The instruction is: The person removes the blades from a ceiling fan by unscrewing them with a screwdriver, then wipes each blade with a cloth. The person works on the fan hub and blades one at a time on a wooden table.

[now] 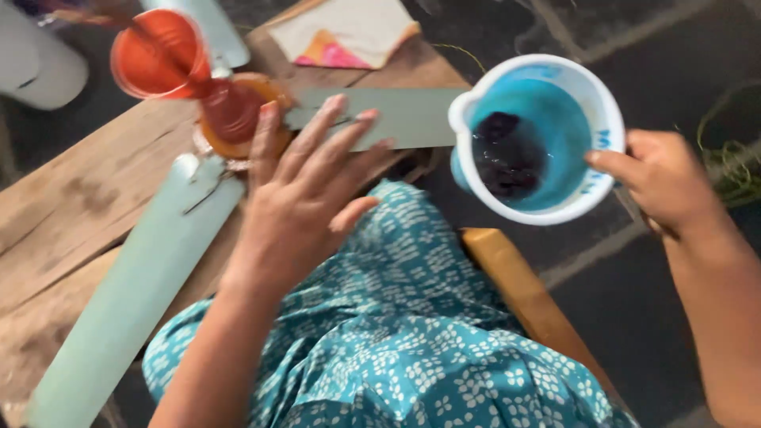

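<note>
My right hand [666, 182] grips the handle side of a white jug with a blue inside [539, 135], held in the air above the dark floor. A dark wet lump [507, 154] lies in the jug. My left hand [305, 186] hovers with fingers spread over a pale green fan blade [396, 115] and next to the fan's reddish-brown round hub [234, 115]. A second pale green blade [135, 293] runs down to the lower left across a wooden board [71, 214].
An orange plastic cup [158, 51] lies tipped by the hub. A folded cream and pink cloth [345, 32] rests at the board's far end. A white rounded object [36, 63] is at top left. My lap in blue patterned fabric [396, 333] and a wooden seat edge [523, 293] fill the bottom.
</note>
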